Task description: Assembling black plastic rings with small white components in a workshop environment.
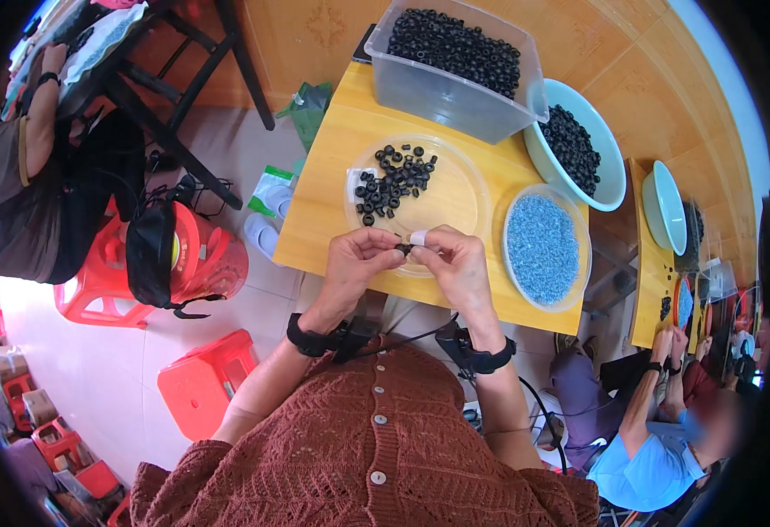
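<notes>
Both my hands meet at the near edge of a yellow wooden table [314, 206]. My left hand [352, 265] pinches a small black ring-shaped part [404, 249] between thumb and fingers. On its other side, my right hand [460, 270] closes thumb and index finger on the same part; a white wrap [417, 238] circles that index finger. Details of the part are too small to make out. Just beyond my fingers lies a round clear tray [455, 198], with several loose black ring parts [394, 183] gathered toward its left side.
A clear plastic bin [455, 110] of black parts stands at the back, beside a pale green bowl [611, 189] of more. To the right is a round tub of blue-white granules [541, 250]. Red stools [205, 386] stand at left. Other people sit left and right.
</notes>
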Demonstrator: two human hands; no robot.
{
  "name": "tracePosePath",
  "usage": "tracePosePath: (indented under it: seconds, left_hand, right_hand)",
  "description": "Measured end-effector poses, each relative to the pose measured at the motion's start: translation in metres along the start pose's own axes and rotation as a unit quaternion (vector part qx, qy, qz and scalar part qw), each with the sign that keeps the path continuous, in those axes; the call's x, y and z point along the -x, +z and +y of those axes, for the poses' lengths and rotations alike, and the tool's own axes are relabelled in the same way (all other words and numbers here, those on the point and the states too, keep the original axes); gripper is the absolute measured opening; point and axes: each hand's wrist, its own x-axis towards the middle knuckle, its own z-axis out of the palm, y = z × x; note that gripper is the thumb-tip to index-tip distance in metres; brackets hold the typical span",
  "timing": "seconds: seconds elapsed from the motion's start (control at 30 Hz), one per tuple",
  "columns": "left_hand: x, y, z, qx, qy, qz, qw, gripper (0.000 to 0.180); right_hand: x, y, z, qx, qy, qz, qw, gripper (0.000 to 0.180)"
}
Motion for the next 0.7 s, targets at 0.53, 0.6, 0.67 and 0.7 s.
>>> tracePosePath:
  seconds: [0.53, 0.6, 0.67, 0.7]
  left_hand:
    - [0.004, 0.001, 0.003, 0.012, 0.003, -0.016, 1.0, 0.014]
    - [0.004, 0.0, 0.003, 0.019, -0.005, -0.019, 1.0, 0.014]
    - [0.005, 0.0, 0.002, 0.025, -0.013, -0.02, 0.999, 0.014]
    - [0.005, 0.0, 0.002, 0.032, -0.015, -0.024, 0.999, 0.014]
  right_hand:
    - [0.009, 0.004, -0.01, 0.133, -0.082, 0.021, 0.988, 0.013]
    - [0.009, 0.003, -0.005, 0.002, 0.003, 0.02, 1.0, 0.012]
    - [0.008, 0.002, -0.005, -0.025, 0.023, 0.015, 0.999, 0.012]
    - [0.008, 0.002, -0.006, -0.052, 0.043, 0.009, 0.998, 0.011]
